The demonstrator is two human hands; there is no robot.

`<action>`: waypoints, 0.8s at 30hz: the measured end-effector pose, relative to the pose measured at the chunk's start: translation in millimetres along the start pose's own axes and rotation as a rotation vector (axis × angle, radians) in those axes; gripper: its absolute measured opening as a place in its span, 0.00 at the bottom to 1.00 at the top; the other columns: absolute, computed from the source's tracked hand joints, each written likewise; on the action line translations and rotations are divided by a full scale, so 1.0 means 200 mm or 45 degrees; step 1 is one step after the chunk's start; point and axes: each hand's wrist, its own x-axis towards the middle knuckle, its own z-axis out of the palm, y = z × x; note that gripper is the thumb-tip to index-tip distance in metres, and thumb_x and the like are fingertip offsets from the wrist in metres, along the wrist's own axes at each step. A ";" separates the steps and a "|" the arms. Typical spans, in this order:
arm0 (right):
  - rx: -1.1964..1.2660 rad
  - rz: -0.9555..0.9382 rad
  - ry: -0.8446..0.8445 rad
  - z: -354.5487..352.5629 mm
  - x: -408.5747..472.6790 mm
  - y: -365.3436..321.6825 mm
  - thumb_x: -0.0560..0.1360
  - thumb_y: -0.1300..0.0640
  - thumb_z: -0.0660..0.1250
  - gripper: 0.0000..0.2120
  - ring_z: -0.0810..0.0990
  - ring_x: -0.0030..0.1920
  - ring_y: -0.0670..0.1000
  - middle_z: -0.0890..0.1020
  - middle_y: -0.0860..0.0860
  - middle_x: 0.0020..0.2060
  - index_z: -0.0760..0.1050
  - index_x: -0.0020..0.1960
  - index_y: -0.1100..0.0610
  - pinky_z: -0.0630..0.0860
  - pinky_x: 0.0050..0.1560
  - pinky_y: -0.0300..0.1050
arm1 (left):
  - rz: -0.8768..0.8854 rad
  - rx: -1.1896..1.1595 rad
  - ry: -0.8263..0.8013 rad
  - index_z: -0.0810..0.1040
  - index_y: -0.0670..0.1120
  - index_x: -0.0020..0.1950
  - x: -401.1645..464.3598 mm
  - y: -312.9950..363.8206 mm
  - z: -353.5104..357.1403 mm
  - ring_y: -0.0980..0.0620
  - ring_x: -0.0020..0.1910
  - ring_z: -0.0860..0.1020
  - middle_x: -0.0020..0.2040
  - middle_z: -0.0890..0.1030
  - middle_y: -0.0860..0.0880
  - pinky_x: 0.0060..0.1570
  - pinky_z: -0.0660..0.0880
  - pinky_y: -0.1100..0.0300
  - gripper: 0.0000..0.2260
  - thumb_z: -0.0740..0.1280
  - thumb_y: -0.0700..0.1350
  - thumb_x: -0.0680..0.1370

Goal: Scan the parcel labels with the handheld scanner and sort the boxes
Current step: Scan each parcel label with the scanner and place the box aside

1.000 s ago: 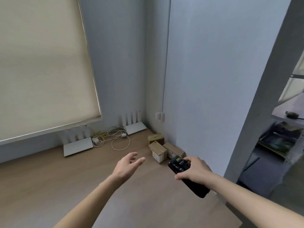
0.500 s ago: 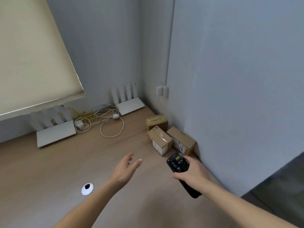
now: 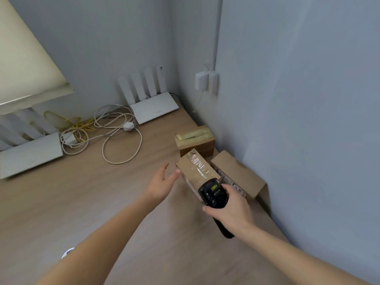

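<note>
boxes (image 3: pixel 207 159) in desk (image 3: pixel 82 202) corner, right | routers (image 3: pixel 153 105) behind, left | cables (image 3: pixel 115 130) between routers

boxes (image 3: pixel 197 169): 3 | scanner (image 3: pixel 214 195): 1 | routers (image 3: pixel 155 108): 2 | hands (image 3: pixel 161 185): 2

Single view only: head-worn wide-angle camera, looking forward and steeply down onto a wooden desk (image 3: pixel 86 202), toward the room corner where two grey walls meet. No second view, so no shared field to record.

Landmark: the taped cardboard box (image 3: pixel 197 169), just right of frame centre. Left of it and farther back, a white router (image 3: pixel 154 108) stands against the back wall; far left of it a roller blind (image 3: pixel 22 58) cuts the top corner. Right of the landmark, the side wall fills the frame.

Camera sits close: both forearms enter from the bottom edge and reach up to the landmark. Straight edges bow near the frame borders.
</note>
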 end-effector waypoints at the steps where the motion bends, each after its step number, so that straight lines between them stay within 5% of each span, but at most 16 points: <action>1: 0.023 -0.008 -0.018 0.01 0.02 0.02 0.60 0.37 0.81 0.34 0.74 0.48 0.31 0.77 0.28 0.47 0.67 0.59 0.32 0.68 0.44 0.30 | -0.009 -0.026 -0.014 0.55 0.53 0.82 0.04 0.01 0.02 0.48 0.79 0.60 0.81 0.60 0.50 0.75 0.60 0.50 0.33 0.63 0.60 0.81; 5: 0.153 0.003 -0.068 0.03 0.06 0.09 0.58 0.37 0.82 0.37 0.77 0.54 0.31 0.79 0.28 0.53 0.70 0.64 0.33 0.70 0.50 0.30 | -0.064 -0.154 -0.106 0.56 0.52 0.82 0.14 0.02 0.10 0.51 0.77 0.63 0.80 0.62 0.51 0.70 0.61 0.56 0.28 0.61 0.52 0.83; 8: 0.214 0.007 -0.153 0.02 0.06 0.10 0.59 0.37 0.82 0.32 0.72 0.53 0.20 0.75 0.18 0.52 0.69 0.57 0.28 0.71 0.40 0.23 | -0.050 -0.212 -0.146 0.61 0.54 0.80 0.12 0.00 0.13 0.56 0.66 0.67 0.71 0.71 0.53 0.62 0.61 0.59 0.25 0.61 0.47 0.83; 12: 0.304 0.005 -0.233 0.02 0.04 0.10 0.63 0.42 0.84 0.30 0.68 0.51 0.16 0.72 0.14 0.49 0.69 0.56 0.29 0.67 0.35 0.16 | -0.054 -0.214 -0.055 0.63 0.51 0.78 0.09 -0.06 0.10 0.52 0.68 0.68 0.72 0.70 0.50 0.63 0.63 0.57 0.23 0.61 0.48 0.83; 18: 0.378 -0.018 -0.244 0.00 -0.04 0.08 0.64 0.50 0.85 0.30 0.71 0.49 0.17 0.76 0.16 0.46 0.72 0.55 0.33 0.66 0.39 0.14 | -0.074 -0.297 -0.003 0.71 0.49 0.65 -0.05 -0.18 0.04 0.62 0.54 0.75 0.62 0.77 0.52 0.45 0.67 0.70 0.12 0.65 0.45 0.82; 24: 0.411 -0.053 -0.236 -0.01 -0.18 -0.01 0.64 0.56 0.85 0.30 0.79 0.50 0.26 0.83 0.33 0.51 0.76 0.60 0.40 0.73 0.42 0.21 | 0.035 -0.345 0.076 0.74 0.52 0.69 -0.27 -0.30 -0.08 0.56 0.58 0.78 0.59 0.79 0.50 0.52 0.72 0.68 0.17 0.66 0.41 0.81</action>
